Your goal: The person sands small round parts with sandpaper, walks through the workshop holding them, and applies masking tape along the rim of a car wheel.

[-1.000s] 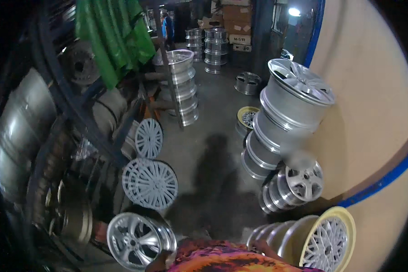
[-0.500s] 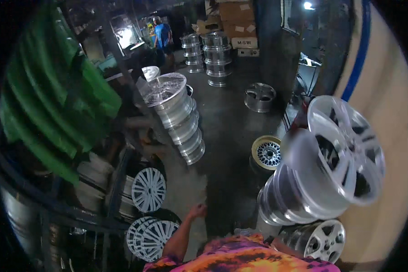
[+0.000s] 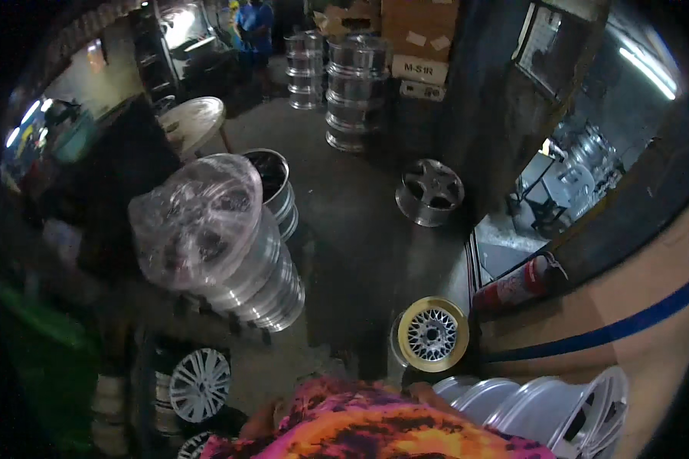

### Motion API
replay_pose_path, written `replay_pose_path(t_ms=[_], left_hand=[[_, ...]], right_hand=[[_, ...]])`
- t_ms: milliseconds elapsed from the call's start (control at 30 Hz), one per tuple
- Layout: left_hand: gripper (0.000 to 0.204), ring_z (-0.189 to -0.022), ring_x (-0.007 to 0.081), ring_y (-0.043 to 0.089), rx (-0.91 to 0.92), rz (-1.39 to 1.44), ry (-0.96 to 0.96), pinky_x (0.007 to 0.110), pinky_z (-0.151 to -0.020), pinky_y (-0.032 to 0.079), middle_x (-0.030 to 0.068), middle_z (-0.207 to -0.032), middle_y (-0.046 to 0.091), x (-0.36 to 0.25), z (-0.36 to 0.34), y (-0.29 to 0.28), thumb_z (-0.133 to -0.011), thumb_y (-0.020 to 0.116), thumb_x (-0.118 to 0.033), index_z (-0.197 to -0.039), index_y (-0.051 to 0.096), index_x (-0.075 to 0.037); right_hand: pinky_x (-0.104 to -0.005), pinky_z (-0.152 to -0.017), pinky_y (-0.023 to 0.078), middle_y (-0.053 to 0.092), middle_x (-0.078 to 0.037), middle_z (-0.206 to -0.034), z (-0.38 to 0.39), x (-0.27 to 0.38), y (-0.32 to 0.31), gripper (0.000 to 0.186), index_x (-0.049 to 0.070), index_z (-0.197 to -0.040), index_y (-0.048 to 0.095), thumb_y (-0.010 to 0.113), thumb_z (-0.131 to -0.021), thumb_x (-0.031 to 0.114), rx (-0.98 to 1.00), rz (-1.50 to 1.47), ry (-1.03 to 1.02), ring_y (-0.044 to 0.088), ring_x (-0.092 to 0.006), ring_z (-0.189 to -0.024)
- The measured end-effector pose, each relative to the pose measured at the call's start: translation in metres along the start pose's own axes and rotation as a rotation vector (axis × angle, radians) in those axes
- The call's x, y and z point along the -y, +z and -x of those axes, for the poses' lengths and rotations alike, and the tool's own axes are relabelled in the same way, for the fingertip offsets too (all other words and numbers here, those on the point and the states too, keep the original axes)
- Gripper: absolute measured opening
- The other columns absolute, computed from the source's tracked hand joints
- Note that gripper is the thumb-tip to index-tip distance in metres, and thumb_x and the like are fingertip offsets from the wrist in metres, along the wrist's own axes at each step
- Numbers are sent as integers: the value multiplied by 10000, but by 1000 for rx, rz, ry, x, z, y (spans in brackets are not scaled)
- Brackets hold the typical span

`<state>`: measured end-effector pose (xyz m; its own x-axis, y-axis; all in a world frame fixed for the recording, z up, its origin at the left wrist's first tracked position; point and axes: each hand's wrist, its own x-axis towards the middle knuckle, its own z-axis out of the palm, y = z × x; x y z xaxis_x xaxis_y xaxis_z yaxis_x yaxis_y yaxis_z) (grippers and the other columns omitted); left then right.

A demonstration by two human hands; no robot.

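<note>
My left hand [image 3: 268, 413] is low beside my brightly patterned clothing; my right hand [image 3: 423, 395] is mostly behind it. Their fingers are hidden. Near my left is a pale spoked wheel [image 3: 200, 385]. Beside my right lies a stack of silver rims [image 3: 533, 409]. Just beyond sits a gold-rimmed mesh wheel [image 3: 432, 334]. Ahead to the left stands a rim stack topped with a plastic-wrapped wheel [image 3: 197, 216], another rim stack [image 3: 282, 210] behind it.
A dark five-spoke wheel [image 3: 429, 191] sits on the floor [image 3: 341, 252]. Tall rim stacks [image 3: 356, 92], cardboard boxes [image 3: 415, 30], a round table [image 3: 194, 126] and a person in blue [image 3: 254, 30] are behind. A red extinguisher [image 3: 513, 283] stands beside the right-hand doorway [image 3: 559, 199].
I have moved forward along the aisle; the near stacks and green cloth have slid down and outward in view. My left hand, extended half a second ago, is back beside my body.
</note>
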<state>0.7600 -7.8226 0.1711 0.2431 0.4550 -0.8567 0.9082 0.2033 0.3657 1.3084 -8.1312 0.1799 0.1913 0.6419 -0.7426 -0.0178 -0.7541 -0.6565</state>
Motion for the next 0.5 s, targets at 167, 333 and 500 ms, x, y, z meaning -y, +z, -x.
replay_pose_path(t_ms=[167, 333, 500], left_hand=[[396, -812, 309, 663, -310, 262, 322, 422, -734, 510, 139, -985, 725, -357, -178, -191, -912, 638, -339, -1129, 654, -8], [380, -749, 238, 659, -156, 417, 773, 375, -702, 517, 105, -897, 709, -729, -199, -275, -942, 616, -350, -1076, 680, 0], [349, -822, 175, 645, -208, 101, 697, 340, -693, 516, 93, -878, 687, -779, -277, -324, -929, 645, -351, -1027, 691, -19]], right_hand=[[-464, -689, 542, 698, -120, -970, -87, 128, -91, 326, 60, -1102, 685, 614, -850, 254, -128, 333, -66, 670, -263, -839], [-433, -690, 541, 685, -129, -955, -200, 101, -220, 381, 28, -1189, 657, 684, -856, 212, -144, 167, 201, 663, -236, -836], [-436, -708, 543, 691, -141, -1002, -361, 322, -319, 347, 43, -1148, 680, 685, -858, 232, -101, 565, 77, 670, -253, -867]])
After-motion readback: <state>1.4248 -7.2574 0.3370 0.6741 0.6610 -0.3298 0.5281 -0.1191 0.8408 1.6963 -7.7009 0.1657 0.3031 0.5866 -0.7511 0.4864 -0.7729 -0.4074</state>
